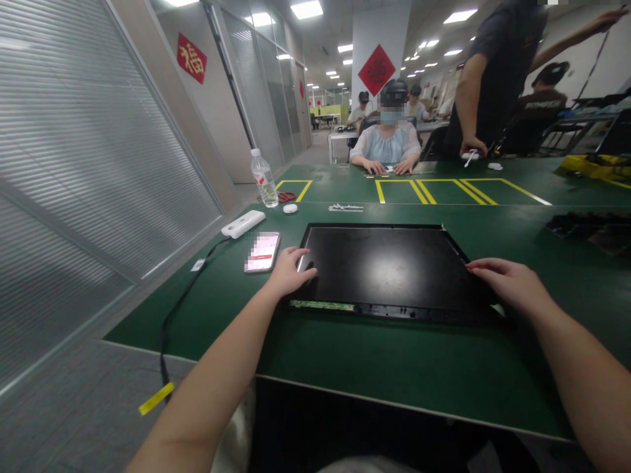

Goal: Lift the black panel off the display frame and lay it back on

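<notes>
A black flat display panel [389,266] lies in a dark frame on the green table, with a strip of green circuit board [323,306] along its near left edge. My left hand [290,270] is at the panel's left side, thumb and fingers apart, their tips over the dark surface. At the opposite edge, my right hand [510,281] has its fingers pressed together on the frame's rim. A small pale piece sticks up at the far right corner.
Left of the panel are a phone [263,252], a white power bank [243,224] with a black cable, a water bottle [265,179], red-handled scissors [286,196] and a white case [290,209]. Yellow tape marks the table [365,364]. A person [384,146] sits opposite; another stands right.
</notes>
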Action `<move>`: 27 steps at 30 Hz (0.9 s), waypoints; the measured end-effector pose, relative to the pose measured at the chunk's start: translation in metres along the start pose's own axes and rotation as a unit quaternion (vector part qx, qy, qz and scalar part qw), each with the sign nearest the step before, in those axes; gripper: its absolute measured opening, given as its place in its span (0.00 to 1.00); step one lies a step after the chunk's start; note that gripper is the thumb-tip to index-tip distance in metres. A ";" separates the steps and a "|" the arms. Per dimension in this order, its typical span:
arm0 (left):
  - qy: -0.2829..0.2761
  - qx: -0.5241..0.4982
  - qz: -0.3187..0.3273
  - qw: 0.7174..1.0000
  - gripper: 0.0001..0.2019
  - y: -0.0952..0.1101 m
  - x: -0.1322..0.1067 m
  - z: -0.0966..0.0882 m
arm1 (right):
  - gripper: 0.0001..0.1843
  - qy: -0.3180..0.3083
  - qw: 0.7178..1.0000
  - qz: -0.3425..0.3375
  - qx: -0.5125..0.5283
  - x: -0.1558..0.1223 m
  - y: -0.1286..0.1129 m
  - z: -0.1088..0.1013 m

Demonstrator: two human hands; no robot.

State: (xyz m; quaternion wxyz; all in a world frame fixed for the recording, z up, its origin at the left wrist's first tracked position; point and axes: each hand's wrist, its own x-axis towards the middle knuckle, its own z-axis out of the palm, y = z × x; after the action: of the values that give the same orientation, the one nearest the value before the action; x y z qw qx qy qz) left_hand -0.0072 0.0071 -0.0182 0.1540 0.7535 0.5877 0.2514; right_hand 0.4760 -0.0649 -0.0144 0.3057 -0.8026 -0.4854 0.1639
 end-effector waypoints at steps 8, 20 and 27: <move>-0.114 -0.016 0.150 0.982 0.28 0.012 -0.010 -0.010 | 0.20 0.011 0.997 -0.049 -0.052 -0.003 -0.002 0.002; -0.221 -0.071 0.170 0.958 0.27 0.005 -0.008 -0.036 | 0.19 0.007 0.996 -0.061 -0.066 -0.003 -0.002 0.001; -0.249 -0.068 0.155 0.954 0.32 0.006 -0.010 -0.045 | 0.20 -0.001 0.996 -0.055 -0.068 -0.004 -0.004 0.001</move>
State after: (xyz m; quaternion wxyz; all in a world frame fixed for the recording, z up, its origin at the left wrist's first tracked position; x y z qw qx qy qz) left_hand -0.0296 -0.0069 0.0203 0.3053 0.8617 0.3884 0.1158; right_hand 0.4710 -0.0666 -0.0133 0.2587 -0.7934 -0.5390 0.1143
